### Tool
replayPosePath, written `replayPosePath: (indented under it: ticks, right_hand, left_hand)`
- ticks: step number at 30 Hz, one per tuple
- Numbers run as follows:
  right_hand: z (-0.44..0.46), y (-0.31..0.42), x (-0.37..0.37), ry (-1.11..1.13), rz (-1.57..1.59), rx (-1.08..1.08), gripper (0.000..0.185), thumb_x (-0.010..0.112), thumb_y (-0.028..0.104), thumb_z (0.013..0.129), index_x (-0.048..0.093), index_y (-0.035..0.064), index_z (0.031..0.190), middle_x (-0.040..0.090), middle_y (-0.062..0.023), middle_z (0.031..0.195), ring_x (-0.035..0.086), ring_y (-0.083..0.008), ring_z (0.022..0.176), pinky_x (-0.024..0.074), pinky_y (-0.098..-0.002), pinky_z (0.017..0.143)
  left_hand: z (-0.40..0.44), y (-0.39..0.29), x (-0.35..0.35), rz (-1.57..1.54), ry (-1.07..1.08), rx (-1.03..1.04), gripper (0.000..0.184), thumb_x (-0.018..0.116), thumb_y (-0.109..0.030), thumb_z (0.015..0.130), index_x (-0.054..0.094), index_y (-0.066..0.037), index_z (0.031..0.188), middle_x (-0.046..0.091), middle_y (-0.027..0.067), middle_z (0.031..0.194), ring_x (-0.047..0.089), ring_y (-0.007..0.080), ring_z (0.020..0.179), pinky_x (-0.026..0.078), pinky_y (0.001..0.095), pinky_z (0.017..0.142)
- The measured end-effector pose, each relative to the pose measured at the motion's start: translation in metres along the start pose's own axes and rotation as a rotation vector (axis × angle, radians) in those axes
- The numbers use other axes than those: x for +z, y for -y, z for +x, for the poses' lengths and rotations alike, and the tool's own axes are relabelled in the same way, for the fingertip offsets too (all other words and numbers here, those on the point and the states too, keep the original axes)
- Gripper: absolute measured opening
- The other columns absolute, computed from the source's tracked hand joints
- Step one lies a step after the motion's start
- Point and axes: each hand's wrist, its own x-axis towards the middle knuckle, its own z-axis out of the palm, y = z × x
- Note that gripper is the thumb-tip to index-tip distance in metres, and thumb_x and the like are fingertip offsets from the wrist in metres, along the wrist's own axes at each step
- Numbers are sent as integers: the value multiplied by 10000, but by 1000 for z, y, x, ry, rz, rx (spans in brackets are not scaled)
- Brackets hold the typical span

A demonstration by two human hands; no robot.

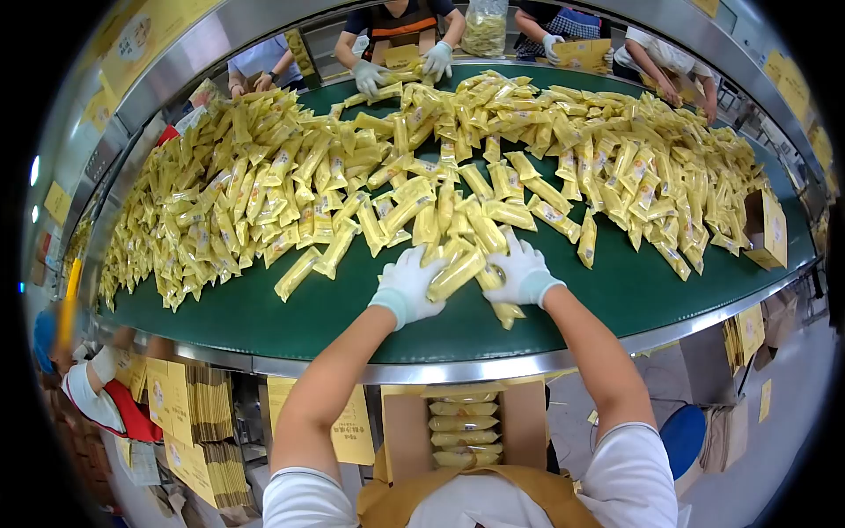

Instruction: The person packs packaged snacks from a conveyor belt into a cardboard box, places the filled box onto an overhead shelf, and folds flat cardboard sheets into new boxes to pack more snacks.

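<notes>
Yellow plastic-wrapped snack packets (pixel 407 211) are heaped across the green table surface (pixel 352 327). My left hand (pixel 409 286), in a white glove, curves round the left end of a packet (pixel 457 275). My right hand (pixel 521 271), gloved too, has its fingers round another packet (pixel 503 310) that points toward me. More packets lie bunched between and just beyond both hands, and they hide some fingertips. Below the table edge, close to my body, stands an open cardboard box (pixel 410 433) with a column of several packets (pixel 463 422) lying flat inside.
A metal rim (pixel 458 368) edges the table. At the right an open carton (pixel 767 231) lies on its side. Several people work across the table, among them one with gloved hands (pixel 437 60). Folded cartons (pixel 209 405) are stacked lower left; a blue stool (pixel 683 440) stands lower right.
</notes>
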Motion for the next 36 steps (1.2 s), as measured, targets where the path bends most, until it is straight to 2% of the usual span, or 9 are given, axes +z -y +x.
replayPosePath:
  ticks: [3,7,11,12,14,16,21,25,36]
  right_hand:
    - [-48,-10,-4,28,-117,-5,699,758,492,653,617,328,1317,194,-245,1614,266,-543,1418,227,-641,1139]
    - [-105,-17,18,-212,-231,-20,700,719,385,718,551,349,1396,158,-260,1621,208,-576,1427,184,-676,1143]
    - [-131,-33,72,-531,-100,-147,572,739,259,779,580,100,1306,436,-238,1452,427,-442,1323,350,-555,1076]
    - [-140,-23,67,-583,-76,-148,469,752,204,788,590,35,1194,576,-191,1282,553,-371,1159,441,-459,979]
    - [-144,-14,58,-413,57,-131,437,749,188,789,591,42,1170,607,-178,1192,584,-367,1077,466,-438,935]
    - [-141,-2,49,-422,275,-152,413,741,166,799,591,48,1165,631,-161,1054,612,-362,987,490,-423,866]
    - [-79,2,14,-694,117,-73,505,745,180,813,550,77,1268,625,-153,1032,599,-362,962,467,-460,842]
    - [-30,17,-19,-598,-218,83,601,748,353,830,529,107,1333,618,-122,1113,563,-309,1001,431,-427,847]
    - [-17,4,-18,-245,-68,182,476,775,240,780,595,37,1171,654,-213,1143,664,-359,1029,550,-447,875]
  left_hand:
    - [-45,7,12,32,-109,89,784,753,-511,766,459,-293,1460,351,229,1540,372,393,1416,385,501,1068]
    - [-86,32,45,33,-242,118,645,724,-292,861,479,-230,1454,545,172,1357,518,357,1256,429,460,992]
    - [-92,35,47,-304,-390,-58,619,716,-151,858,488,-102,1431,609,175,1171,571,374,1097,459,432,946]
    - [-85,30,43,-350,-485,-12,630,723,-146,852,482,-80,1430,605,179,1157,567,383,1078,463,436,944]
    - [-65,16,29,-433,-597,51,617,725,-185,856,486,-41,1407,598,183,1156,562,392,1078,459,455,952]
    - [-38,0,20,-410,-547,3,594,725,-207,860,507,-45,1388,600,191,1180,573,383,1095,464,455,962]
    - [24,-32,22,-168,-113,-286,557,706,-385,878,572,-73,1320,638,183,1227,606,376,1131,503,457,964]
    - [24,-25,17,-205,-111,-303,518,698,-375,869,601,-47,1257,679,197,1153,649,364,1081,523,459,941]
    - [-39,19,11,-123,-22,-529,485,729,-366,777,647,-91,1167,623,153,1147,628,333,1089,533,424,933]
